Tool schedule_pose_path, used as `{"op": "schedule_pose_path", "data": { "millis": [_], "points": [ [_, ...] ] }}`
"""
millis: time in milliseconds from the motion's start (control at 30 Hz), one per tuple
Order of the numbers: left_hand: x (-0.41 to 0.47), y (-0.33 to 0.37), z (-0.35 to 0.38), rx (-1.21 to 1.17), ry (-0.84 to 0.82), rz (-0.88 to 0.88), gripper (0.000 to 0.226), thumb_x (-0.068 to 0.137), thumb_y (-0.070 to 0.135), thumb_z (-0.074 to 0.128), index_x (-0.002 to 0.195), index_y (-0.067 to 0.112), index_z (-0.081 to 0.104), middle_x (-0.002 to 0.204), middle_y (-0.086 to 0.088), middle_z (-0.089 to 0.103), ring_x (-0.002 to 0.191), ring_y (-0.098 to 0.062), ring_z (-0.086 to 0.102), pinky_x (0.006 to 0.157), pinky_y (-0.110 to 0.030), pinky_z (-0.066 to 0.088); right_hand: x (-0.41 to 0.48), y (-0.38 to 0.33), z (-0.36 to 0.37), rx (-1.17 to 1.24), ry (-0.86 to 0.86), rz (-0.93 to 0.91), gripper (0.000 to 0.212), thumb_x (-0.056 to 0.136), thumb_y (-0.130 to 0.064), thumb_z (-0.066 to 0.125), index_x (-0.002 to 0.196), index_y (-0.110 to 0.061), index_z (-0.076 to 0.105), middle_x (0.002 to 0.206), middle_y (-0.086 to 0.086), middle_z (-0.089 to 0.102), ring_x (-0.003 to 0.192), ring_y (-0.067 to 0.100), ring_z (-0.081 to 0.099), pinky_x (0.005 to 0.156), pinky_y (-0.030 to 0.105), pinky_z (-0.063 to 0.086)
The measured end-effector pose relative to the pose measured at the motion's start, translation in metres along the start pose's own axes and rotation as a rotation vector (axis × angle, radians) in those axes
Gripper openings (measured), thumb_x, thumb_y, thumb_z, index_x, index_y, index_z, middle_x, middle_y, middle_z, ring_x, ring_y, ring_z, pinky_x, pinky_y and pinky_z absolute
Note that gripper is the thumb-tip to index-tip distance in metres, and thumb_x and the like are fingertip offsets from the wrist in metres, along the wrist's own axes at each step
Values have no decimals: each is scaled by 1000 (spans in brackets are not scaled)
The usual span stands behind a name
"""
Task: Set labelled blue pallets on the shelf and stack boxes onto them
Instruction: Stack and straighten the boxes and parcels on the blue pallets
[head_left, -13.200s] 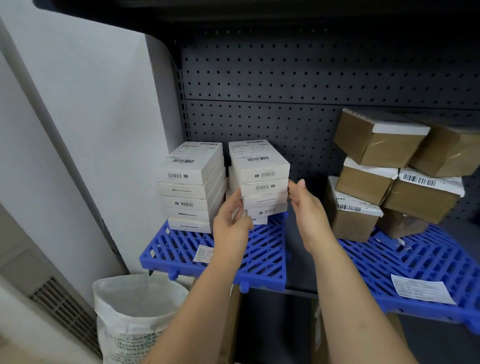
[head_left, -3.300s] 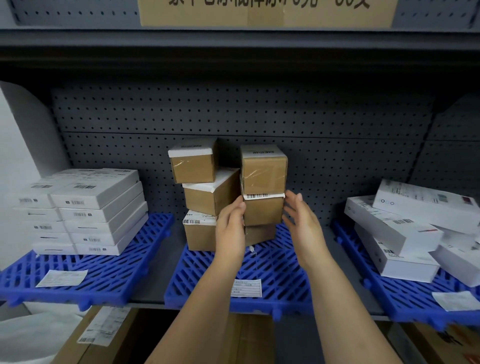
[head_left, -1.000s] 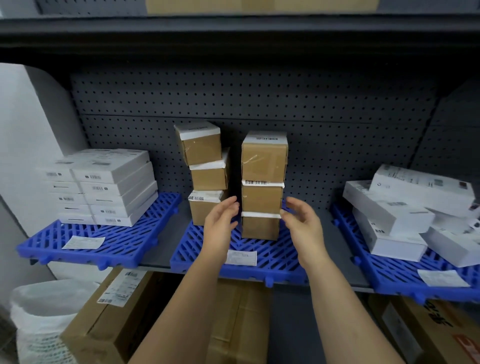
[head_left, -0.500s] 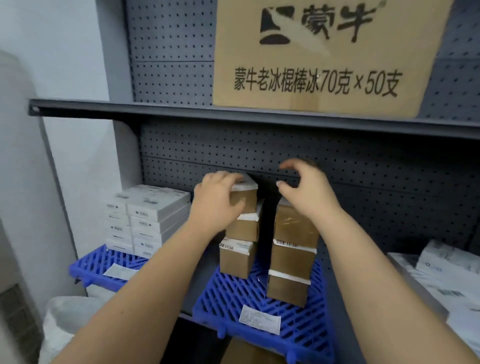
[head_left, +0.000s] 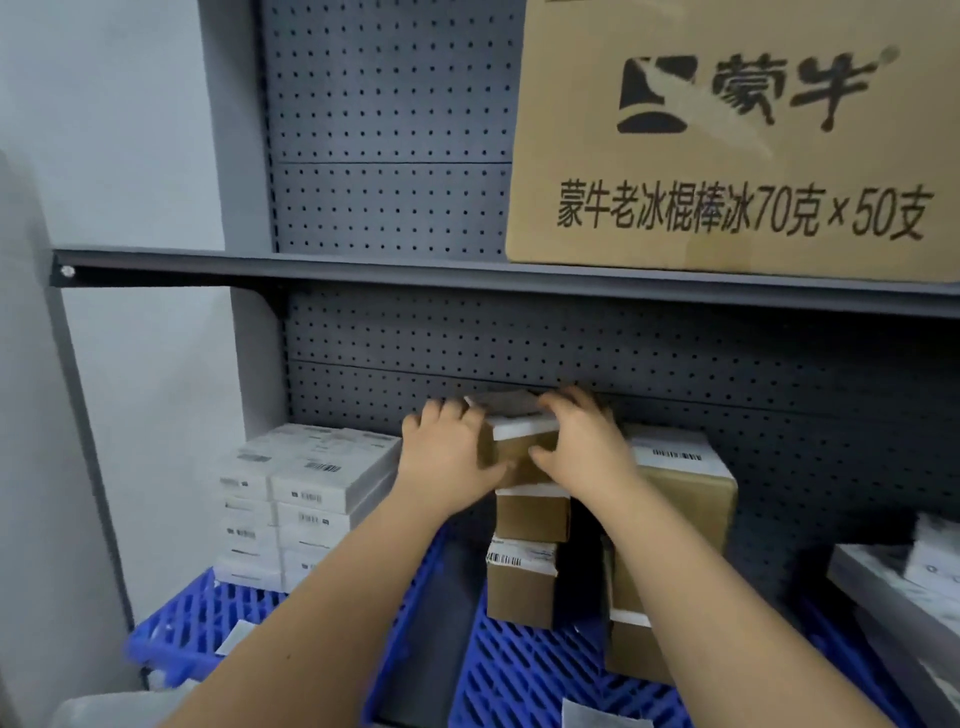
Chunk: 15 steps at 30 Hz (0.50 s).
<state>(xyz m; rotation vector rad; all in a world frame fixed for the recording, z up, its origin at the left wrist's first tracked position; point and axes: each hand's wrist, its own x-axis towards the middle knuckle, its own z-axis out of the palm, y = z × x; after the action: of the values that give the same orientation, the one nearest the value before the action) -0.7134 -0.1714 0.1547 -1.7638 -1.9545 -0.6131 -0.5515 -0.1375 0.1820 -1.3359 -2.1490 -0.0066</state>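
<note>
Two stacks of small brown boxes stand on the middle blue pallet (head_left: 524, 675). My left hand (head_left: 447, 457) and my right hand (head_left: 582, 447) grip the top brown box (head_left: 511, 444) of the left stack from either side, fingers curled over its top. Under it sit two more brown boxes (head_left: 522, 582). The right stack (head_left: 675, 519) stands beside my right wrist, partly hidden by my forearm. White flat boxes (head_left: 306, 493) are piled on the left blue pallet (head_left: 187, 629). A paper label (head_left: 597, 717) lies at the middle pallet's front.
A grey shelf board (head_left: 415, 273) runs overhead, carrying a large printed carton (head_left: 737, 135). Dark pegboard (head_left: 675, 353) backs the shelf. More white boxes (head_left: 904, 587) lie at the right edge. A grey upright and white wall (head_left: 130, 364) bound the left side.
My right hand came off the right stack and moved left onto the top box of the left stack, which my left hand still holds. The view moved closer to the shelf.
</note>
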Motion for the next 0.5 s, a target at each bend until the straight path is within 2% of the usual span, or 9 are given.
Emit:
{"op": "schedule_pose_path", "data": {
  "millis": [133,267,400,500],
  "points": [
    [13,-12,20,-140,-32,53,81,78,72,53,143,26,36,138,-3,48,125,-27,41,99,-41,35,4,-5,21,45,2,93,68,83,-27,70,144,-27,38,149,2,31,128,28,39,101,39,42],
    [18,-18,26,-234,-20,134,78,77,66,58,142,28,36,138,-1,49,127,-26,39,99,-41,33,-5,-7,35,111,92,122,60,83,-22,69,139,-24,45,145,3,37,128,23,39,100,36,42],
    [23,-22,26,-299,6,208,69,80,59,61,140,33,40,136,3,52,127,-25,38,100,-41,34,-18,-6,40,49,242,97,50,83,-18,68,130,-23,54,136,2,44,124,23,39,98,31,38],
    [26,-18,25,-360,-22,218,65,82,53,62,140,34,40,136,3,52,127,-26,38,100,-41,33,-22,-8,40,46,235,124,53,84,-16,67,134,-22,50,140,2,40,126,22,39,100,30,37]
  ]
}}
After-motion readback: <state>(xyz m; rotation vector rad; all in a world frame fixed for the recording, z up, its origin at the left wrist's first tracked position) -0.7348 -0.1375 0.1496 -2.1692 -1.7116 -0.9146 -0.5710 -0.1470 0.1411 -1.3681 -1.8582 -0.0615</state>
